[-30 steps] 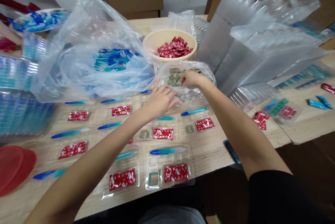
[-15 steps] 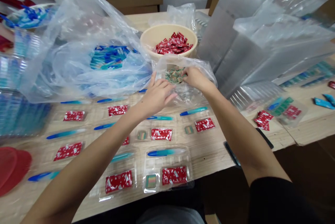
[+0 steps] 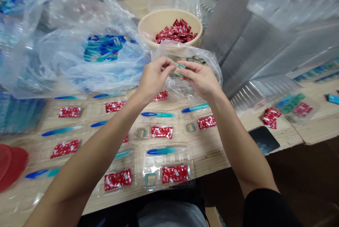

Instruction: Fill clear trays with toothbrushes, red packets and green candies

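Observation:
Over the front of a clear plastic bag [image 3: 209, 55], my left hand [image 3: 156, 76] and my right hand [image 3: 200, 78] meet fingertip to fingertip. My right hand pinches a small green striped square [image 3: 180, 67]. The left fingertips are pressed together at its left side, on what looks like another green piece. More such squares lie in the bag behind my fingers. Below, clear trays on the wooden table hold red packets [image 3: 161, 132] and blue-teal pens [image 3: 157, 115]; some also hold a striped square [image 3: 150, 179].
Behind the bag stands a cream bowl [image 3: 144, 25] of red packets. A large bag of blue pens [image 3: 103, 48] is at left, beside stacked trays. Tall stacks of clear trays [image 3: 265, 39] rise at right. A dark phone [image 3: 264, 139] lies near the front edge; a red dish [image 3: 12, 167] is far left.
My right hand has come up out of the bag with a striped square. My left hand has moved up from the bag's edge to meet it. The view has shifted slightly.

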`<action>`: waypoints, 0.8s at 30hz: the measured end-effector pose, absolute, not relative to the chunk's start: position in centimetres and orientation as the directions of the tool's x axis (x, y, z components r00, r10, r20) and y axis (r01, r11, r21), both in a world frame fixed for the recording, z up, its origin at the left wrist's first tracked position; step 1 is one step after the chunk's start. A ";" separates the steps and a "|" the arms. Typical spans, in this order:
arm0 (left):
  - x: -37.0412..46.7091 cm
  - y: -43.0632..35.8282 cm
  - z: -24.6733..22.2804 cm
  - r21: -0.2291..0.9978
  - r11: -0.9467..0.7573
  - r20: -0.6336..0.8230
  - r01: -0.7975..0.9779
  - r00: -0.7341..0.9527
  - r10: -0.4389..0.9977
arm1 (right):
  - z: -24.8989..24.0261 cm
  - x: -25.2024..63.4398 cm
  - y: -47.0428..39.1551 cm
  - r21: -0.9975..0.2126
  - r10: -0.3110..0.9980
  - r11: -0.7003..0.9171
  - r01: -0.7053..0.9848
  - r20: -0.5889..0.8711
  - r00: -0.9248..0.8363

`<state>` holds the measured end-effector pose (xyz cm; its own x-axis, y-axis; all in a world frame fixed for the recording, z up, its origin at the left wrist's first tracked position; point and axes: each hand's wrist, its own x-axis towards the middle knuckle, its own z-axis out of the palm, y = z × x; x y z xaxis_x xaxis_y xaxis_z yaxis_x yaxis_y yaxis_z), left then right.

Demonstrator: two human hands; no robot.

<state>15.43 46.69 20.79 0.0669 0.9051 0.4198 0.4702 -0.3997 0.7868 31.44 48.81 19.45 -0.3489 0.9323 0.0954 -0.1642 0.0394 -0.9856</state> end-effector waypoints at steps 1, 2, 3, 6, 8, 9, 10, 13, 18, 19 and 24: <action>15.3 46.7 20.9 0.803 -0.390 0.412 0.450 0.054 0.910 | 19.4 31.5 48.7 -0.985 0.929 0.037 -0.169 0.096 -0.357; 15.2 46.8 21.1 0.815 -0.382 0.402 0.435 0.051 0.914 | 19.4 31.5 48.6 -0.985 0.929 0.045 -0.169 0.103 -0.356; 15.1 46.8 21.4 0.826 -0.374 0.389 0.422 0.055 0.920 | 19.3 31.5 48.6 -0.984 0.933 0.064 -0.165 0.117 -0.341; 15.0 46.6 21.9 0.861 -0.341 0.333 0.377 0.090 0.939 | 19.0 31.3 48.4 -0.981 0.950 0.135 -0.138 0.168 -0.263; 15.2 46.5 21.9 0.886 -0.321 0.303 0.335 0.107 0.947 | 18.9 31.2 48.3 -0.979 0.956 0.158 -0.129 0.184 -0.227; 15.3 46.5 21.8 0.895 -0.314 0.296 0.317 0.106 0.949 | 18.8 31.1 48.3 -0.977 0.958 0.165 -0.132 0.191 -0.216; 15.5 46.5 21.7 0.900 -0.311 0.296 0.306 0.098 0.950 | 18.8 31.0 48.2 -0.975 0.957 0.173 -0.140 0.200 -0.209; 15.9 46.6 21.1 0.893 -0.324 0.329 0.311 0.039 0.943 | 18.9 31.0 48.1 -0.966 0.953 0.192 -0.173 0.226 -0.203; 16.0 46.8 20.6 0.897 -0.327 0.331 0.299 0.040 0.943 | 18.8 31.0 47.9 -0.967 0.959 0.169 -0.190 0.206 -0.194; 15.9 46.8 20.6 0.897 -0.326 0.328 0.299 0.045 0.944 | 18.8 31.0 47.9 -0.966 0.959 0.168 -0.196 0.206 -0.192; 15.9 46.7 20.3 0.877 -0.351 0.357 0.328 0.045 0.933 | 18.7 30.8 48.0 -0.965 0.957 0.183 -0.189 0.218 -0.191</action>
<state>15.85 46.67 20.28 0.0454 0.9332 0.3565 0.3276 -0.3511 0.8772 30.76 47.95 18.75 -0.1906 0.9571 0.2184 -0.1888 0.1826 -0.9649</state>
